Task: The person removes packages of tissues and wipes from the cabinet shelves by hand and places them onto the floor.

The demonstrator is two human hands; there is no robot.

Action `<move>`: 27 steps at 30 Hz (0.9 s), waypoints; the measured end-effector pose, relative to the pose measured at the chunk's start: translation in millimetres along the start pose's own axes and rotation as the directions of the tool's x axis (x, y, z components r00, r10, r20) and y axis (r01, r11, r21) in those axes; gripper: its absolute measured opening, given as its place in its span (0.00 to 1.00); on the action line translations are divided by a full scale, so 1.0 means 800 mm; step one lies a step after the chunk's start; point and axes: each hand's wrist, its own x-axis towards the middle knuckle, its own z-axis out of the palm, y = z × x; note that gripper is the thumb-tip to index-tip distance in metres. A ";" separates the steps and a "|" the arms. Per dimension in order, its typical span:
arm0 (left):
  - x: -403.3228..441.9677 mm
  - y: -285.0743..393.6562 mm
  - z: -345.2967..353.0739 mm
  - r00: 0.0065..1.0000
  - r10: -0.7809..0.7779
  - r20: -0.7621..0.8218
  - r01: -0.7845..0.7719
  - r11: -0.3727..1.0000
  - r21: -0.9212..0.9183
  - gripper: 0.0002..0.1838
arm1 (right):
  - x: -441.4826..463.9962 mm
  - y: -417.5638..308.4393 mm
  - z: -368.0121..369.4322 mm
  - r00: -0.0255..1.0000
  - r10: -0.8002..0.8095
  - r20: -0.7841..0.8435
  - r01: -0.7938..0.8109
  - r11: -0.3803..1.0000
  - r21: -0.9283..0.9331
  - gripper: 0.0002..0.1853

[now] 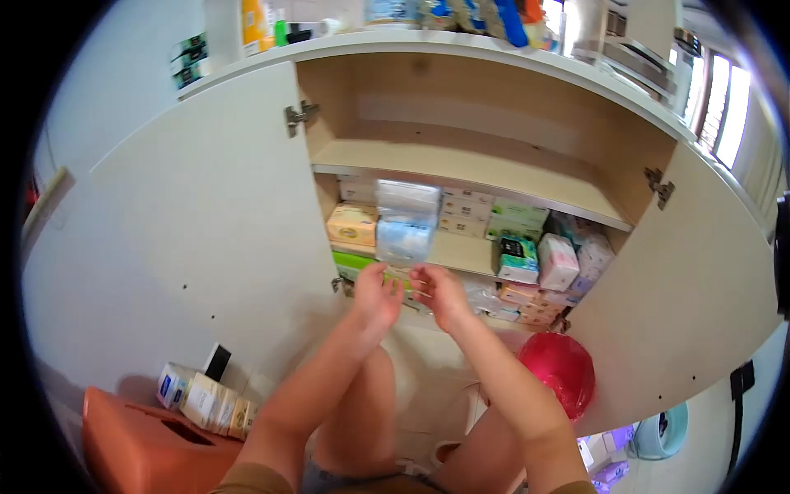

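Note:
Both of my hands are in front of the open cabinet, close together at the height of its lower shelves. My left hand (381,295) has its fingers curled near a clear plastic edge; what it holds, if anything, I cannot make out. My right hand (439,292) is beside it with its fingers bent and apart. Just above them is a clear and pale blue plastic package (405,239). An orange-yellow tissue pack (352,224) lies left of it, and a green pack (352,262) shows below, partly hidden by my left hand.
Cabinet doors (206,214) stand open on both sides. Tissue packs (518,256) fill the right of the shelf. A pink bin (558,375) is at the lower right, an orange stool (148,440) at the lower left, with boxes (209,402) beside it.

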 end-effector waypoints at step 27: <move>0.127 -0.238 0.097 0.843 -0.533 0.077 0.437 0.760 0.481 0.31 | 0.036 -0.081 -0.265 0.213 -0.742 -0.636 -0.253 0.587 -0.769 0.38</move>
